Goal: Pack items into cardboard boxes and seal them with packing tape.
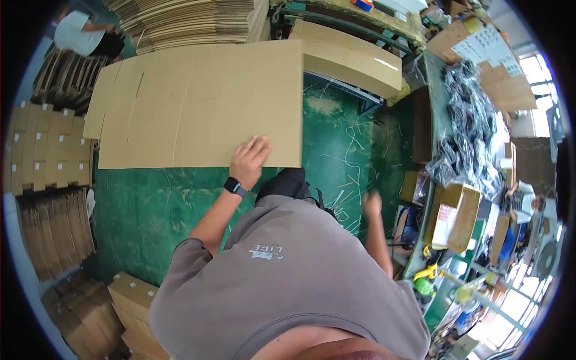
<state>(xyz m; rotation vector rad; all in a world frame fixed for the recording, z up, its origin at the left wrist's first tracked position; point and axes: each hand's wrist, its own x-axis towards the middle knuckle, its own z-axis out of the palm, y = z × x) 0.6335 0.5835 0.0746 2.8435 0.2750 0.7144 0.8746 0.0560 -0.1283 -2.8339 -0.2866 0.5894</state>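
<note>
A large flat sheet of brown cardboard (207, 99) with crease lines and a slit stretches out in front of me, reaching far to the left. My left hand (251, 157), with a dark watch on its wrist, lies on top of the sheet by its near edge, close to the right corner. Its fingers are stretched over the surface; the thumb is not clearly visible. My right hand (372, 204) hangs at my right side above the floor, apart from the sheet. Motion smears its fingers, and I make out nothing held in it.
Stacked flat cardboard (192, 21) stands beyond the sheet, with a long carton (351, 57) to its right. More cartons (51, 147) line the left. Scraps lie on the green floor (336, 144). A cluttered bench (441, 114) runs along the right. Another person (81, 33) is at far left.
</note>
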